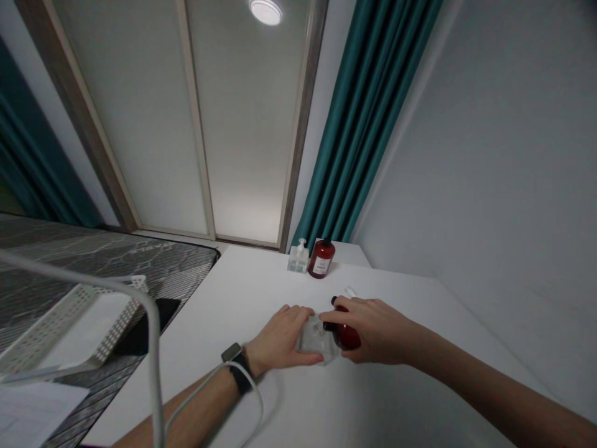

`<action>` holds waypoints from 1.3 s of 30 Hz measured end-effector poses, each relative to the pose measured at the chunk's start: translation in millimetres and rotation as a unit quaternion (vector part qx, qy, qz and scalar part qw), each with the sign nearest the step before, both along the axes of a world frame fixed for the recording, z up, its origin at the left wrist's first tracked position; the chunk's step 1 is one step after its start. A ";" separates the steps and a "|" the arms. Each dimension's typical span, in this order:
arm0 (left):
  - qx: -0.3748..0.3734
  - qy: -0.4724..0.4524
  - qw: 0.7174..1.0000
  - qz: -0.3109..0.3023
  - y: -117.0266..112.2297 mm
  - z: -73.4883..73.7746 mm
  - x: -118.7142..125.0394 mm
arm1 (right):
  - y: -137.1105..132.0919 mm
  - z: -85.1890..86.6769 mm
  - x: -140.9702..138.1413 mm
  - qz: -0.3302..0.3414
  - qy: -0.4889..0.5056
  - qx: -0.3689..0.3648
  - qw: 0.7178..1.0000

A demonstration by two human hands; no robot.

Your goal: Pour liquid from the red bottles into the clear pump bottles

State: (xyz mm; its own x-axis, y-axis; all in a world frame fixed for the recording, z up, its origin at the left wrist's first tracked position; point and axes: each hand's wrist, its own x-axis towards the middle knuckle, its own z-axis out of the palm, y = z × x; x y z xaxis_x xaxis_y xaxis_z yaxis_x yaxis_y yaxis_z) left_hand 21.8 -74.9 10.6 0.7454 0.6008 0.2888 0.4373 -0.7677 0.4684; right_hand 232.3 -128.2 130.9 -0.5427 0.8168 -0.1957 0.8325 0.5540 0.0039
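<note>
Under the spread left hand point(280, 339), a soft clear bag point(311, 342) lay pressed; right hand point(373, 330) curled around red bottle point(349, 335), slippery-looking, best held at body

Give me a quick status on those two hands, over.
Left hand on clear plastic packet. Right hand holding dark red bottle. White cable trailing nearby.

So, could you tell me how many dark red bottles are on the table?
2. One dark red bottle stands at the back of the white table, beside a clear pump bottle; a second dark red bottle is under the right hand. More may be hidden.
</note>
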 end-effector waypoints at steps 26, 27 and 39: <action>0.006 0.003 1.000 0.002 -0.3 2.1 -1.3 | -0.3 0.0 -0.7 0.005 0.002 0.005 1.000; 0.008 0.003 1.000 0.000 -0.2 1.7 -1.4 | -0.1 0.0 -0.7 0.005 0.002 0.007 1.000; 0.016 0.001 1.000 -0.003 1.3 0.7 -3.0 | 0.0 1.8 -2.9 0.004 0.002 0.003 1.000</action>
